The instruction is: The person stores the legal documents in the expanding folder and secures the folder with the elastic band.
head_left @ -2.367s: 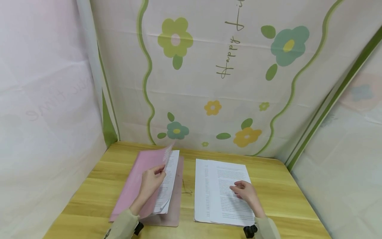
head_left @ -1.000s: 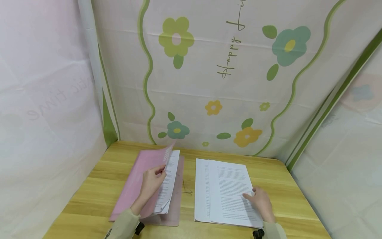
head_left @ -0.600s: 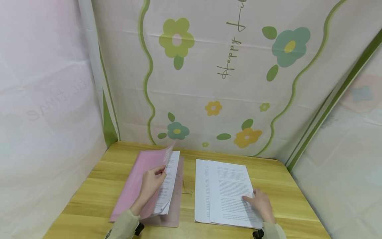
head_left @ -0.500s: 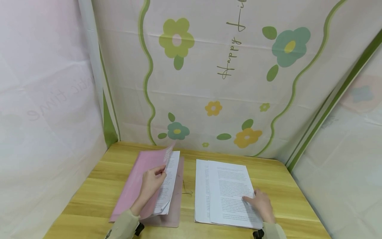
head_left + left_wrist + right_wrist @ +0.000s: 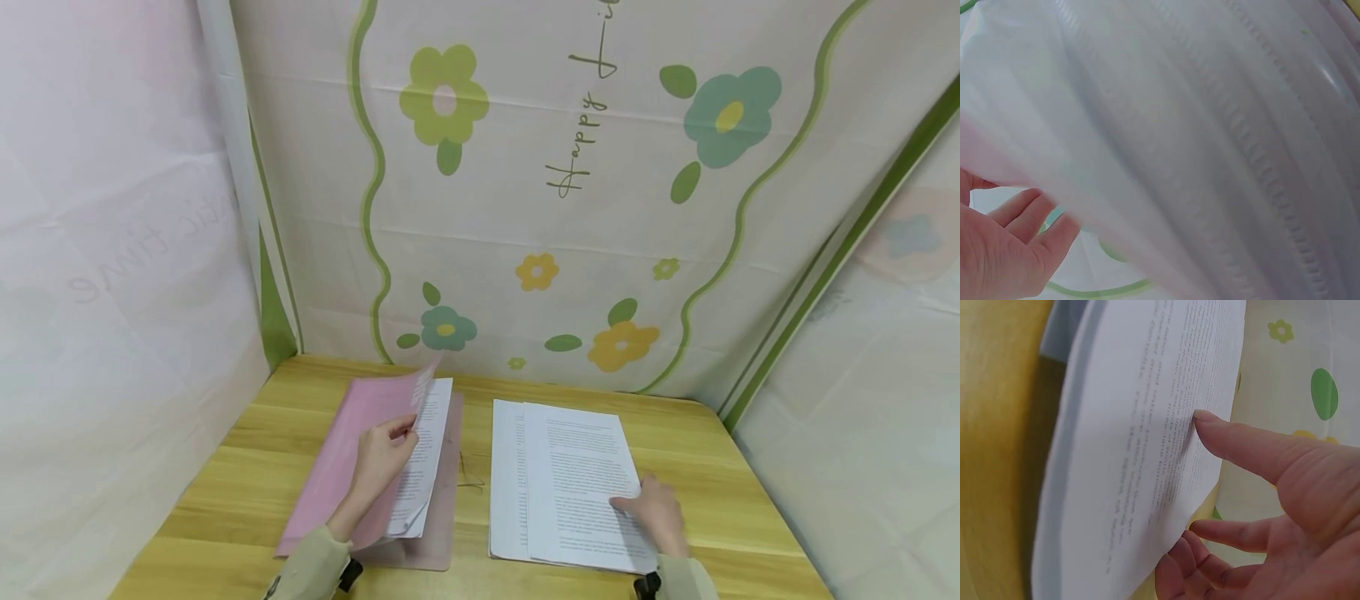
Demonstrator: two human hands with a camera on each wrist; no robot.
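A pink plastic folder [image 5: 341, 450] lies on the left of the table with its cover lifted. My left hand [image 5: 380, 458] pinches the free edge of that cover. Printed sheets [image 5: 429, 446] show inside the folder under the cover. In the left wrist view, ribbed translucent plastic [image 5: 1166, 156] fills most of the picture beside the left hand [image 5: 1013, 244]. To the right lies a stack of printed paper [image 5: 581, 475], its upper sheets offset to the right. My right hand [image 5: 656, 512] grips the stack's right edge, thumb [image 5: 1235, 440] on top and fingers at the edge.
The wooden table [image 5: 712, 467] has a patterned cloth wall [image 5: 487, 208] right behind it and cloth on both sides. A thin loop of string or wire [image 5: 470, 482] lies between the folder and the stack.
My right hand has moved right from over the page to the stack's right edge and taken hold there. The upper sheets' lower right corner has shifted slightly right. The left hand holds still.
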